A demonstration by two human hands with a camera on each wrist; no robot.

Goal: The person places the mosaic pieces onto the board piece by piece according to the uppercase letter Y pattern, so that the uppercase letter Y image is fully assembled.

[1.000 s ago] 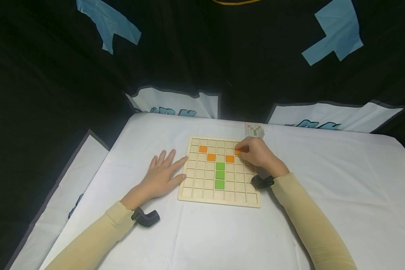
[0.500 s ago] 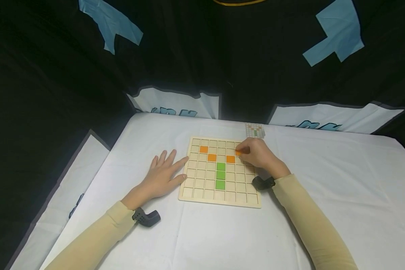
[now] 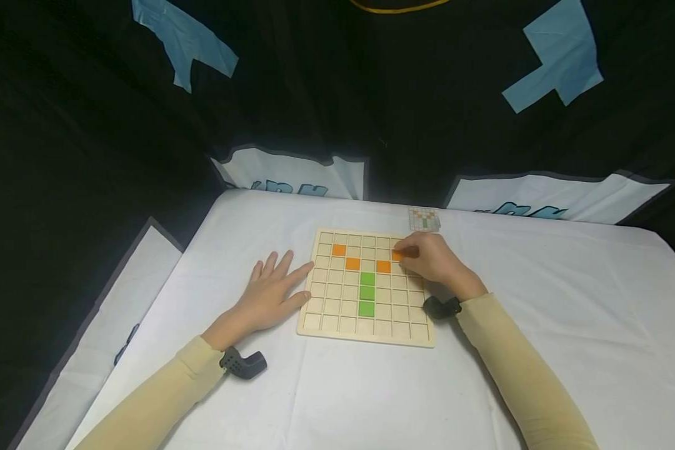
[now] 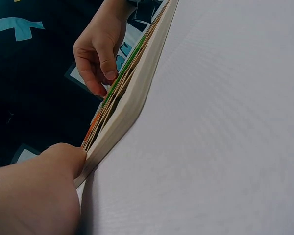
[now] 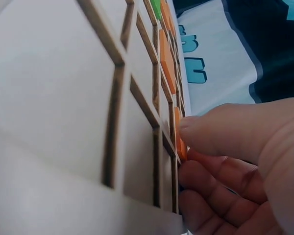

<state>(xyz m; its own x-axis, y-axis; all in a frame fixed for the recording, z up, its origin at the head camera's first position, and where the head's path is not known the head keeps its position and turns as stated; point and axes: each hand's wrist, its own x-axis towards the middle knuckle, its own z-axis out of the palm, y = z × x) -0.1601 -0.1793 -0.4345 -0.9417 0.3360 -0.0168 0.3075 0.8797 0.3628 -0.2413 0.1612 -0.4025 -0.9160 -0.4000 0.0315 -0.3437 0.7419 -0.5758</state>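
My right hand [image 3: 435,257] is at the upper right of a square wooden grid board [image 3: 330,324], thumb and finger at a small orange tile [image 3: 396,255]. The right wrist view shows the thumb on this orange tile [image 5: 180,134], with curled fingers close behind it; the tile sits at its cell. My left hand [image 3: 270,295] lies flat on the cloth with fingers spread, its forefinger and thumb touching the board's left edge. Other orange tiles [image 3: 352,264] and a column of green tiles [image 3: 367,292] lie in the board's cells.
A small patterned card stack [image 3: 424,219], printed with a grid of coloured squares, lies behind the board. White cloth [image 3: 371,394] covers the table. Black curtain [image 3: 337,94] with blue tape patches hangs behind.
A little more of the orange tile shows beside my right fingertips, which have shifted slightly. My left hand and the board stay put.
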